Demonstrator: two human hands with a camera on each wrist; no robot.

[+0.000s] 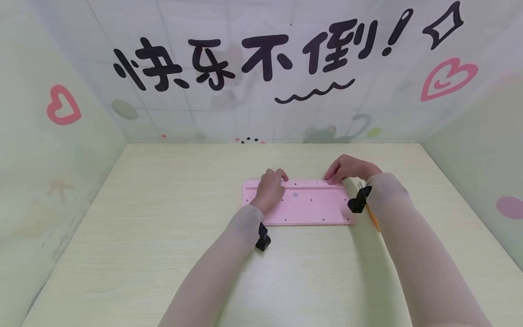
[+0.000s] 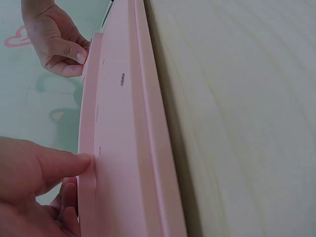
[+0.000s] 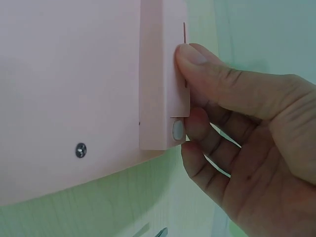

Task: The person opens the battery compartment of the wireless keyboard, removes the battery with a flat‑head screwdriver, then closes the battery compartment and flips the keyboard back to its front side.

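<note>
A pink keyboard [image 1: 310,211] has its underside up, dotted with small dark screws, and a raised ridge [image 2: 89,118] runs along its far edge. My left hand [image 1: 270,190] grips that ridge left of the middle, thumb on top and fingers curled behind it. At the right end, my right hand [image 1: 349,168] pinches the ridge, its thumb [image 3: 195,55] pressing a cover with a thin slit. Beside the cover, a pale oval pad [image 3: 177,130] sits at the ridge's end. The keys are hidden.
An orange-handled tool [image 1: 373,220] lies right of the keyboard, partly hidden by my right forearm; its kind is unclear. The light wooden table [image 1: 135,236] is enclosed by a printed back wall [image 1: 229,113] and side walls.
</note>
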